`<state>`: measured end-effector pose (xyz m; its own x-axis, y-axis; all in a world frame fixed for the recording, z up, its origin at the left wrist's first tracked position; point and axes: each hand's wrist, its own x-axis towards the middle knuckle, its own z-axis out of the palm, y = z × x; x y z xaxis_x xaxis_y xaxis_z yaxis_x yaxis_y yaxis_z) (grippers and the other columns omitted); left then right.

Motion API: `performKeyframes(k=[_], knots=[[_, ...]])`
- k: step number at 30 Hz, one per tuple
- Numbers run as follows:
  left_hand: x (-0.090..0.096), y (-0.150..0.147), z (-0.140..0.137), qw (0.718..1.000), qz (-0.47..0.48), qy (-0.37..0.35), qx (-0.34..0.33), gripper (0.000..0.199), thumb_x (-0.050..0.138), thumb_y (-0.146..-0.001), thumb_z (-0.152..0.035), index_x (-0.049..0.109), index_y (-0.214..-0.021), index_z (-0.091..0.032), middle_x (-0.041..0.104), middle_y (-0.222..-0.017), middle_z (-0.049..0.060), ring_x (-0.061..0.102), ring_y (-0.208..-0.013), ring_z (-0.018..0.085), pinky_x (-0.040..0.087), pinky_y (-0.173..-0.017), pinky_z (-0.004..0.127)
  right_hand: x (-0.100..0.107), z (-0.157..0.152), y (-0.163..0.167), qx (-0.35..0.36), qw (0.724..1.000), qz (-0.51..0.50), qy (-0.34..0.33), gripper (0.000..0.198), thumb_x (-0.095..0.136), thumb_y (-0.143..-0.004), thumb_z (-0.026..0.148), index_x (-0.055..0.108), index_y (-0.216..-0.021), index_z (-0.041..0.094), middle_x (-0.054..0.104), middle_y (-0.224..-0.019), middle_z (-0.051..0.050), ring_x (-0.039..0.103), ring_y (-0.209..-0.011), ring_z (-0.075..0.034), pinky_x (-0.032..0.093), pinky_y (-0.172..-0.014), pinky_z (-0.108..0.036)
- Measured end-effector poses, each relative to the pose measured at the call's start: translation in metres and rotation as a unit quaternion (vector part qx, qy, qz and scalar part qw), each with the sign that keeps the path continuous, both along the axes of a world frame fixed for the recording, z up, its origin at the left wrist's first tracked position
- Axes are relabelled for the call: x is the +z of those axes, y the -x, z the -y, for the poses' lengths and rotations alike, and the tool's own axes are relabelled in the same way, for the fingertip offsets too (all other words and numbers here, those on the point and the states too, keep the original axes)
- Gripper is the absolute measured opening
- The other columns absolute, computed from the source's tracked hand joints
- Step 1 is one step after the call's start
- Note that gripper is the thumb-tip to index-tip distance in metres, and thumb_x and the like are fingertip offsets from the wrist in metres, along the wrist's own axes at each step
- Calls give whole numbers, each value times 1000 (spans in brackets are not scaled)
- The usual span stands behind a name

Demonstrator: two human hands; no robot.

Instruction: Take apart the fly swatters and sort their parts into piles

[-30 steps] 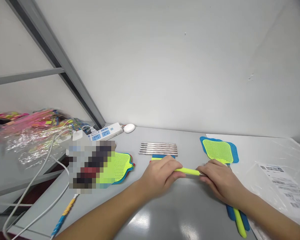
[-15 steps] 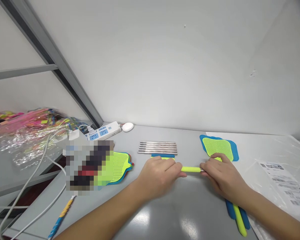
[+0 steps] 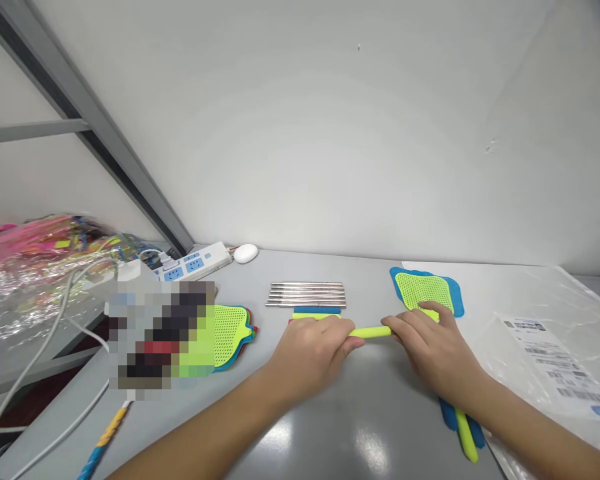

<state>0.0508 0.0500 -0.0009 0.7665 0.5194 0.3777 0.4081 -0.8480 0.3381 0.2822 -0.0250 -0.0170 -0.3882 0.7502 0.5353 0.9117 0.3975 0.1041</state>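
Note:
A lime-green handle [image 3: 373, 332] spans the gap between my two hands, roughly level above the grey table. My left hand [image 3: 313, 350] is wrapped round its left part. The fingers of my right hand [image 3: 433, 343] are closed at its right end; what lies inside that grip is hidden. Beneath and behind my right hand are fly swatters with lime-green and blue heads [image 3: 424, 292], and their handles [image 3: 465, 433] stick out below my wrist. Just beyond my left hand lie blue, green and red handles [image 3: 317, 311], partly covered by it. Several thin metal rods [image 3: 306, 295] rest in a row behind those.
At left, a stack of swatter heads [image 3: 230, 333] is partly covered by a pixelated patch. A power strip [image 3: 195, 265], a white oval object [image 3: 245, 253] and cables stand near the wall. Plastic-bagged goods [image 3: 40, 273] fill the far left; a labelled plastic bag [image 3: 545, 353] lies right.
The short piece of metal rod that showed beside my right hand is no longer visible; the green handle now reaches my right fingers. The whole view has shifted slightly.

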Motion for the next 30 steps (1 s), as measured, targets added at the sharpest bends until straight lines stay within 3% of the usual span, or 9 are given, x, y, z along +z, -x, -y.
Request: performKeyframes(k=[5, 8, 11, 13, 18, 20, 23, 26, 30], knots=[[0, -2, 3, 995, -8, -100, 7, 34, 36, -100, -40, 61, -90, -19, 62, -69, 0, 54, -57, 14, 34, -53, 27, 0, 2, 4, -12, 1000, -19, -10, 20, 39, -96, 12, 56, -91, 19, 51, -66, 4, 46, -61, -12, 29, -100, -43], [-3, -2, 0, 988, -6, -153, 5, 25, 44, -98, -40, 57, -109, -21, 63, -75, -2, 54, -58, 13, 34, -53, 26, 1, 1, 3, -7, 1000, -21, 11, 23, 37, -97, 14, 56, -86, 18, 50, -65, 4, 44, -59, -11, 29, -98, -42], [-7, -2, -3, 981, 3, -193, -3, 30, 52, -95, -25, 47, -124, -25, 65, -94, 1, 57, -74, 13, 41, -68, 28, 1, 0, 3, -7, 999, -27, 30, 25, 36, -97, 14, 56, -82, 18, 49, -64, 4, 44, -58, -11, 31, -93, -40], [-6, -4, -2, 976, -3, -216, -3, 31, 54, -92, -16, 50, -121, -26, 64, -99, 0, 57, -82, 14, 41, -85, 34, 1, 1, 6, -8, 999, -32, 35, 26, 36, -96, 14, 56, -80, 17, 49, -62, 4, 43, -57, -11, 32, -90, -38], [3, -12, 11, 968, -29, -248, 34, 16, 53, -91, -14, 57, -104, -22, 64, -84, -4, 55, -79, 14, 32, -99, 45, 4, 5, 21, -17, 999, -31, 35, 31, 35, -95, 13, 52, -69, 18, 45, -56, 4, 38, -52, -11, 32, -83, -34], [6, -14, 15, 967, -36, -251, 29, 16, 52, -91, -15, 56, -104, -22, 62, -79, -4, 53, -73, 14, 34, -94, 44, 6, 6, 25, -13, 999, -22, 30, 33, 33, -94, 11, 50, -66, 19, 44, -55, 4, 35, -50, -11, 32, -82, -34], [6, -13, 17, 967, -58, -249, 16, 12, 51, -90, -17, 56, -101, -21, 57, -72, -3, 49, -64, 15, 38, -72, 36, 6, 7, 25, -8, 1000, -2, 17, 31, 34, -92, 9, 51, -68, 19, 44, -55, 5, 35, -50, -11, 31, -84, -35], [3, -12, 18, 973, -97, -207, 7, 8, 50, -91, -20, 54, -98, -20, 55, -71, -2, 48, -57, 15, 28, -54, 31, 3, 5, 20, 0, 1000, 22, 9, 27, 37, -90, 9, 52, -70, 19, 46, -58, 4, 37, -52, -12, 31, -85, -35], [5, -13, 25, 984, -137, -112, 21, 5, 49, -90, -20, 51, -87, -22, 54, -68, -2, 46, -50, 15, 15, -45, 30, 0, 2, 15, 16, 999, 36, 0, 27, 38, -86, 4, 51, -68, 20, 44, -58, 4, 35, -52, -12, 31, -82, -34]])
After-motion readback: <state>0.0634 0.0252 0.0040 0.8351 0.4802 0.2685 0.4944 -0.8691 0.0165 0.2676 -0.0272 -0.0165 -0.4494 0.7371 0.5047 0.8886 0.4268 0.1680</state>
